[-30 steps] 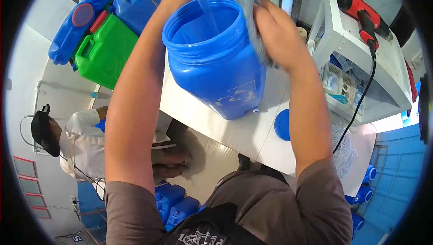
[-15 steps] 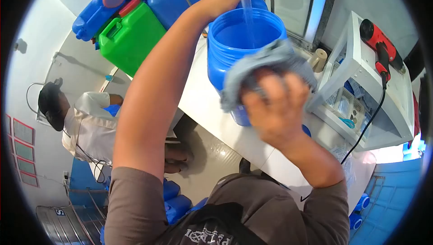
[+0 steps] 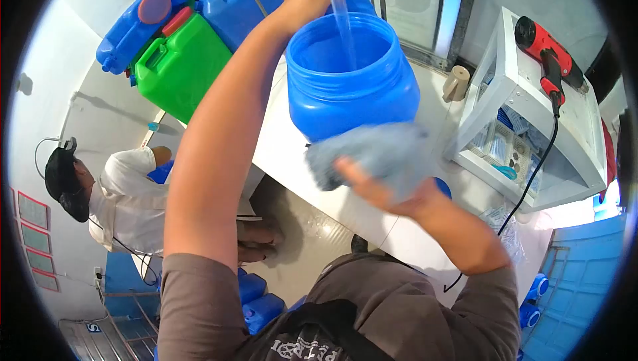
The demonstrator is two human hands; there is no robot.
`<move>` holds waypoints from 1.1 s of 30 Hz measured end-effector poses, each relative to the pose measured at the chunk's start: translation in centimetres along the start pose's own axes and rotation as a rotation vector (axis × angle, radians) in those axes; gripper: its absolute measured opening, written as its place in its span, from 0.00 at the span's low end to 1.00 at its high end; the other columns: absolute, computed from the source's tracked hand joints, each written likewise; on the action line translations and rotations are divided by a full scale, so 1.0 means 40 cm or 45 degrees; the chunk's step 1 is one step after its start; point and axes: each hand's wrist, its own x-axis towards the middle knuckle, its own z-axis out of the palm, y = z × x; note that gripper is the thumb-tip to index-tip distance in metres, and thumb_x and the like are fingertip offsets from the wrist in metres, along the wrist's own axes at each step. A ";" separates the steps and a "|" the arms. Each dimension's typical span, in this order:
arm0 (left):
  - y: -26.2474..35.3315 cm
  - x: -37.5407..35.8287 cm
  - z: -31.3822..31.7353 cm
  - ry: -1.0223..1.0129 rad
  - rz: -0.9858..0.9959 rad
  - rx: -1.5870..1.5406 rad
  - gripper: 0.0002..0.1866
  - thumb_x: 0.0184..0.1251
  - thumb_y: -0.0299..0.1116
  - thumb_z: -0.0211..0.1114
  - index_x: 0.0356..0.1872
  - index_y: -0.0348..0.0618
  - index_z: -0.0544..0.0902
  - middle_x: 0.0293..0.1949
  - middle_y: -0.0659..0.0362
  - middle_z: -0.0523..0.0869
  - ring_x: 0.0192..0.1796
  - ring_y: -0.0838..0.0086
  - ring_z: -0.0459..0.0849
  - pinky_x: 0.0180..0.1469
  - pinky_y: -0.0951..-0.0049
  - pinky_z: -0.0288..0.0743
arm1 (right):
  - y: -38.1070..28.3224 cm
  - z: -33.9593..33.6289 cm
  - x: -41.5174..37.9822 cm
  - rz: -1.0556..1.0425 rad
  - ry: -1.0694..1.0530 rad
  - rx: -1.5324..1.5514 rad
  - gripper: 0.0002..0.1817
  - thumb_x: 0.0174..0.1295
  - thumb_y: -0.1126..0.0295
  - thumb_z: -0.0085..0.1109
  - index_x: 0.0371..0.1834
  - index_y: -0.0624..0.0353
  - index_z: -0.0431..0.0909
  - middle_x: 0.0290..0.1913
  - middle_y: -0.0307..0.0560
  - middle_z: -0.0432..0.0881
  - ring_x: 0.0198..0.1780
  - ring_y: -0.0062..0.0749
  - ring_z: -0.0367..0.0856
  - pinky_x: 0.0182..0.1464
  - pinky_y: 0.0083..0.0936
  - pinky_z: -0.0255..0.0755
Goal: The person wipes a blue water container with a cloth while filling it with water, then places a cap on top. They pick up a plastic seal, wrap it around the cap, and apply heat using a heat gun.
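Note:
A blue wide-mouthed container (image 3: pixel 352 105) stands on the white table, its top open. A translucent hose or stream (image 3: pixel 340 19) runs down into its mouth. My left hand (image 3: pixel 311 1) reaches past the container's back left side and rests on a blue surface behind it; its fingertips are partly hidden. My right hand (image 3: pixel 382 191) is wrapped in a grey-blue cloth (image 3: pixel 375 152) and holds it low against the container's near side. Both cloth and hand are blurred by motion.
Green (image 3: pixel 183 65) and blue jerrycans (image 3: pixel 242 5) stand at the back left. A white drawer unit (image 3: pixel 495 102) with a red heat gun (image 3: pixel 548 55) and black cord is on the right. A person in a white shirt (image 3: pixel 129 195) is at the left.
My right hand and the cloth have moved down from the container's rim to its lower side. The view has shifted slightly, and more of the container's side shows.

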 end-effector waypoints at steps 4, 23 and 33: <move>-0.136 -0.014 0.084 0.044 0.070 0.249 0.18 0.60 0.24 0.63 0.52 0.43 0.80 0.56 0.52 0.83 0.70 0.48 0.75 0.72 0.57 0.68 | 0.072 -0.076 0.004 -0.117 0.828 -0.274 0.21 0.67 0.63 0.60 0.59 0.63 0.81 0.49 0.47 0.88 0.51 0.41 0.87 0.61 0.32 0.77; -0.013 0.005 0.038 0.046 -0.339 -0.369 0.16 0.70 0.36 0.52 0.46 0.40 0.86 0.57 0.55 0.85 0.77 0.56 0.64 0.77 0.59 0.56 | 0.389 -0.083 0.075 0.765 0.821 1.096 0.26 0.72 0.70 0.53 0.73 0.61 0.68 0.62 0.51 0.80 0.59 0.33 0.81 0.61 0.28 0.75; 0.028 0.006 0.026 0.189 -0.602 -0.579 0.18 0.74 0.41 0.56 0.49 0.40 0.88 0.59 0.51 0.83 0.77 0.56 0.66 0.75 0.58 0.61 | 0.470 -0.050 0.214 0.739 0.796 0.880 0.33 0.70 0.51 0.60 0.69 0.64 0.75 0.63 0.55 0.81 0.64 0.38 0.79 0.66 0.31 0.71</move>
